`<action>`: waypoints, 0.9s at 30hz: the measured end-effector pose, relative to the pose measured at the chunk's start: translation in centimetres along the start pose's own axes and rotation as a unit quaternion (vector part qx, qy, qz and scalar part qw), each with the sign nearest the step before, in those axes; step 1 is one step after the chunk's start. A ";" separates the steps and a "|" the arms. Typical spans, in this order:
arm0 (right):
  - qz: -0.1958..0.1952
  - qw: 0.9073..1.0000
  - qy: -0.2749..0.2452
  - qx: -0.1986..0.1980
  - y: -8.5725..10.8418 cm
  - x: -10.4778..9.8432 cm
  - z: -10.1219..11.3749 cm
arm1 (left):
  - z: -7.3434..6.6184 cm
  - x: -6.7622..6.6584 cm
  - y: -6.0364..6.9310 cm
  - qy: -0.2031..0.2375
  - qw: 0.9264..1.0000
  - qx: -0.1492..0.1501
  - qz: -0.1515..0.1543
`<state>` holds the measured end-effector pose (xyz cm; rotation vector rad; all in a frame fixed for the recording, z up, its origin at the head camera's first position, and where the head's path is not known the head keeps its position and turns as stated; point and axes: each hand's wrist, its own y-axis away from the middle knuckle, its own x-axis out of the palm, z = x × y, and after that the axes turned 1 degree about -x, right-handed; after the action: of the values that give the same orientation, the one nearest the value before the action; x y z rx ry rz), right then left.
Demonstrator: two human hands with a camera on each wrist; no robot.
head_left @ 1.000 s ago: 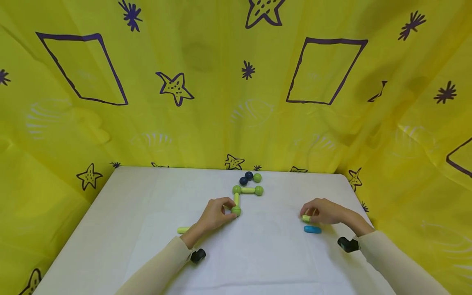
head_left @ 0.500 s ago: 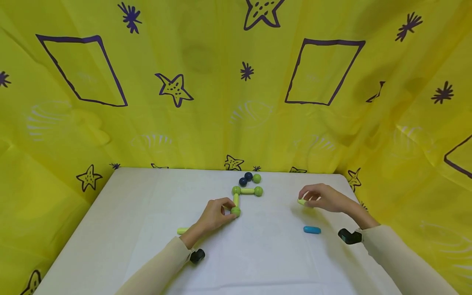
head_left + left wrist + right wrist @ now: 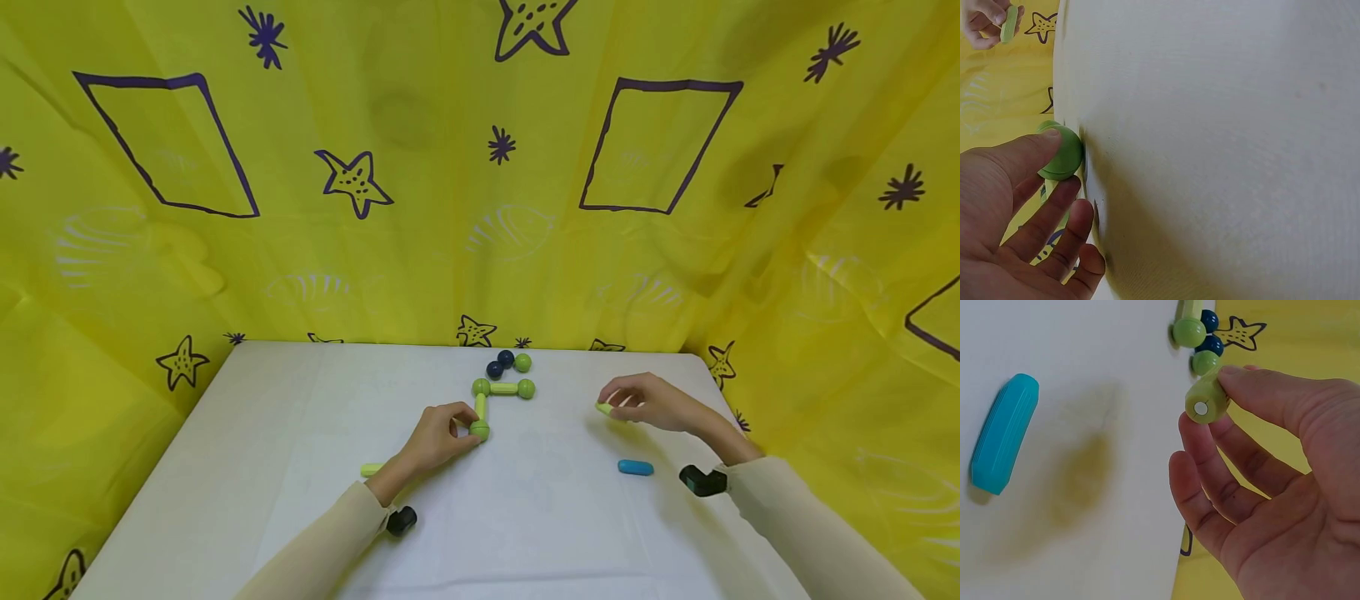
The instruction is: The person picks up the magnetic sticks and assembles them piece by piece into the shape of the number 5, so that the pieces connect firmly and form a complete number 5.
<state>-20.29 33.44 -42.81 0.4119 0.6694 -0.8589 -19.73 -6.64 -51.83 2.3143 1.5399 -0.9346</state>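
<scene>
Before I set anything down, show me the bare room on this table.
Free: table left of the resting yellow-green stick; also between the left hand and the blue stick. Crowded: back middle, with joined green pieces and three loose balls.

Head view evenly bright, 2 wrist views dimmer, soft-edged yellowish shadows (image 3: pixel 1082 481) across the white tabletop (image 3: pixel 540 517)

ngl from here the right hand (image 3: pixel 649 403) covers part of its lime rod (image 3: pixel 1209 399), left arm (image 3: pixel 322 542) hides one end of another rod (image 3: pixel 371 470)
</scene>
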 end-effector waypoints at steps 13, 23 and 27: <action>0.040 0.999 0.001 -0.012 -3.8 1.9 1.4 | 0.4 0.0 -0.1 -0.003 1.000 0.002 0.003; 0.064 0.998 -0.012 -0.020 -7.6 3.7 2.2 | 0.4 0.0 -0.1 -0.006 1.000 -0.001 0.003; 0.077 0.996 -0.021 -0.029 -9.0 4.8 2.3 | 0.4 0.0 -0.1 -0.008 1.000 -0.002 0.004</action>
<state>-24.34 24.08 -45.01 0.3862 0.6146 -0.6986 -20.01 -6.79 -52.16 2.3036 1.5235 -0.9444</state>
